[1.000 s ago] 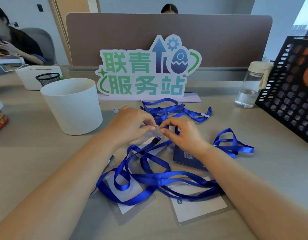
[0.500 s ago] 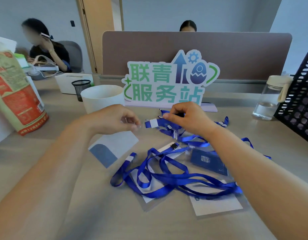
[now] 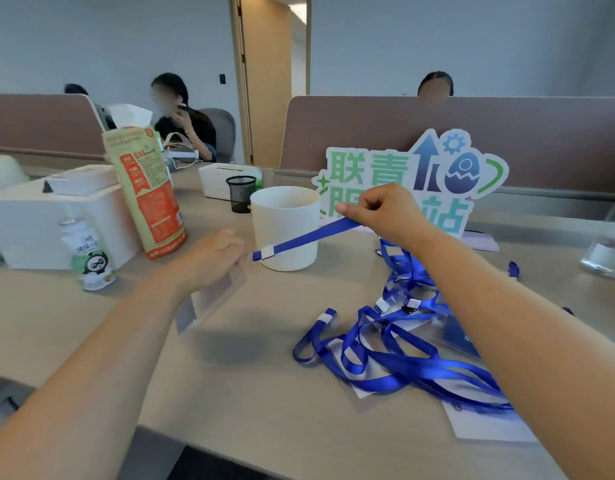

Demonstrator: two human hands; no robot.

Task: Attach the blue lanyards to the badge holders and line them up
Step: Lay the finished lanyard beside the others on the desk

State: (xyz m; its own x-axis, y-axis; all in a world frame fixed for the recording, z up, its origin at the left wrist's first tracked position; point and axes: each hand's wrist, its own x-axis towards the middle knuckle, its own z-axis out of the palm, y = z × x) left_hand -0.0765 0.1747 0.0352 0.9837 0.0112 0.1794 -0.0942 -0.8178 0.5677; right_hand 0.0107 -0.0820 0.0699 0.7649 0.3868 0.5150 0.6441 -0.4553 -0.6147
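Observation:
My left hand [image 3: 212,258] grips the top of a clear badge holder [image 3: 209,299], which hangs tilted above the table. A blue lanyard [image 3: 306,239] runs taut from that holder's top up to my right hand [image 3: 385,213], whose curled fingers hold the strap in front of the sign. The rest of that strap drops under my right wrist into a tangled pile of blue lanyards [image 3: 403,362]. Under the pile lie more badge holders [image 3: 486,427] with white cards, partly covered by straps and by my right forearm.
A white cup [image 3: 285,237] stands just behind the taut strap. A green-and-blue sign [image 3: 413,178] stands behind my right hand. At left are a tissue pack [image 3: 146,192], a small bottle [image 3: 91,254] and a white box [image 3: 32,220]. A water bottle [image 3: 607,251] is at far right.
Both hands have risen and moved apart, pulling the lanyard taut. The left hand has carried the badge holder up and to the left. The camera has swung left.

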